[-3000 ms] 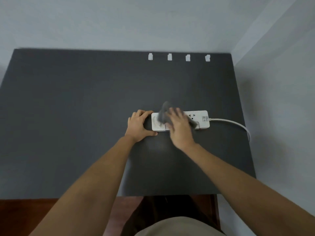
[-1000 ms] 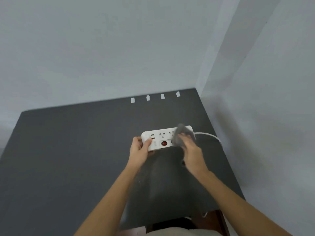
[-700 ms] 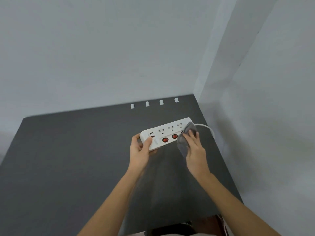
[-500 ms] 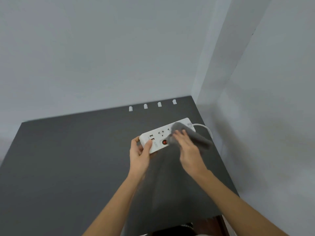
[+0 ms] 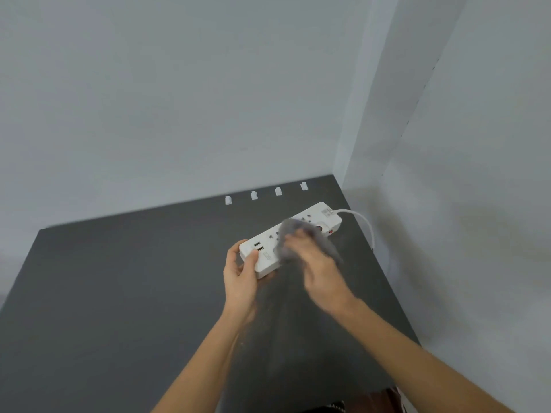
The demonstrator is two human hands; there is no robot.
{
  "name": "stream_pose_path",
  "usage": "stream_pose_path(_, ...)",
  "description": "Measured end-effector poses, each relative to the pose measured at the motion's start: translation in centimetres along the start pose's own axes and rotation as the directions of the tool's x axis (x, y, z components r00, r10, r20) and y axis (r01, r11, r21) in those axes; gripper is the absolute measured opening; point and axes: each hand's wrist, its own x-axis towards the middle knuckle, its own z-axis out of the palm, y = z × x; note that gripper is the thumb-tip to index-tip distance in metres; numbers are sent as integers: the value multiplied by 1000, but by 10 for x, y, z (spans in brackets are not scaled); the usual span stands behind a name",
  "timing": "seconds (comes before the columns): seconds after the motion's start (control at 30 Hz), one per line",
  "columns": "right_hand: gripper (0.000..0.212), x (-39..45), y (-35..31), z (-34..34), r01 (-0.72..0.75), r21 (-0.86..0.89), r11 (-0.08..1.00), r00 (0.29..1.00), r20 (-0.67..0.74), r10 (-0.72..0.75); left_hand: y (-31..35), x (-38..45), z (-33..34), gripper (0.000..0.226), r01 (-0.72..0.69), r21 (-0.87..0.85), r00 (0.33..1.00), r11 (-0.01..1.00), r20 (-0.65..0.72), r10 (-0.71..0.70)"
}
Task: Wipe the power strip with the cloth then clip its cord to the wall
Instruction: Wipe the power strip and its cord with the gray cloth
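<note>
The white power strip is held tilted above the dark table, its USB end toward me. My left hand grips that near end, thumb on top. My right hand, blurred by motion, presses a grey cloth onto the middle of the strip, hiding some sockets. A red switch shows near the strip's far end. The white cord leaves the far end and curves down by the right wall. Several small white clips sit in a row at the foot of the back wall.
The dark grey table fills the lower view and meets pale walls at the back and right. The corner of the two walls lies just beyond the strip. The table's near edge shows at bottom right.
My right hand has rubbed the cloth back and forth along the strip, now sitting nearer its middle. The strip has been lifted off the table and tilted in my left hand.
</note>
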Motion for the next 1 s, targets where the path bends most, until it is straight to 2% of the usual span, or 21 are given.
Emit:
stream_pose_path(0.07,34,20,17,-24,-333,106,937,914,-206,349,0,-1,-1,25,-21,38,1000,999,0,21)
stream_pose_path(0.1,31,22,13,-25,-379,134,916,878,-262,401,0,-4,2,25,-8,43,1000,999,-9,9)
stream_pose_path(0.17,37,9,-17,-7,-133,83,988,984,-110,141,2,-7,7,23,62,-37,997,997,-34,-63)
stream_pose_path(0.23,47,-7,-13,4,125,78,989,992,1,-125,5,-6,9,19,152,-190,987,970,-23,-160)
stream_pose_path(0.27,49,2,-2,-4,86,85,993,994,-72,-80,6,-5,9,18,193,-250,979,949,-17,-204)
stream_pose_path(0.33,45,21,8,-16,-254,217,943,904,-294,311,2,-6,12,18,269,-312,957,911,-17,-288)
stream_pose_path(0.37,44,21,-2,-12,-295,273,916,879,-298,372,0,-7,14,19,307,-332,944,892,-9,-329)
stream_pose_path(0.43,47,4,-29,13,-46,213,976,990,-118,73,-2,-8,19,19,365,-394,924,844,44,-379)
stream_pose_path(0.47,47,-8,-32,21,105,146,984,994,-5,-105,0,-9,20,19,366,-418,925,832,63,-375)
stream_pose_path(0.5,46,-7,-23,18,165,105,981,986,-7,-165,3,-10,20,19,354,-421,931,835,69,-360)
stream_pose_path(0.53,45,9,-6,5,112,101,989,992,-66,-105,5,-10,19,19,325,-388,943,863,59,-329)
stream_pose_path(0.6,40,41,1,-27,-238,191,952,915,-286,286,6,-14,17,18,222,-259,974,940,12,-227)
stream_pose_path(0.63,38,45,-3,-28,-293,155,943,899,-290,327,6,-18,16,19,156,-189,987,970,7,-158)
stream_pose_path(0.7,36,35,-27,-18,-63,75,995,995,-72,69,8,-22,13,23,9,-66,999,998,53,-5)
stream_pose_path(0.77,36,25,-25,-16,82,57,995,989,120,-89,13,-23,8,30,-88,13,989,996,122,86)
stream_pose_path(0.8,35,37,-14,-28,-41,58,997,995,97,35,13,-24,6,35,-112,52,982,992,158,102)
stream_pose_path(0.83,33,51,-4,-40,-243,44,969,969,-42,245,12,-26,6,42,-129,86,976,988,188,112)
stream_pose_path(0.87,31,60,-3,-45,-406,-6,914,904,-148,401,10,-28,5,50,-141,113,970,984,214,115)
stream_pose_path(0.9,31,63,-9,-43,-433,-21,901,886,-192,422,10,-28,5,56,-156,139,964,978,236,121)
stream_pose_path(0.93,31,61,-22,-37,-337,-47,940,933,-149,327,11,-28,6,59,-184,170,958,968,254,137)
stream_pose_path(1.0,30,45,-42,-19,-124,-18,992,991,40,125,13,-27,6,61,-246,201,941,948,285,184)
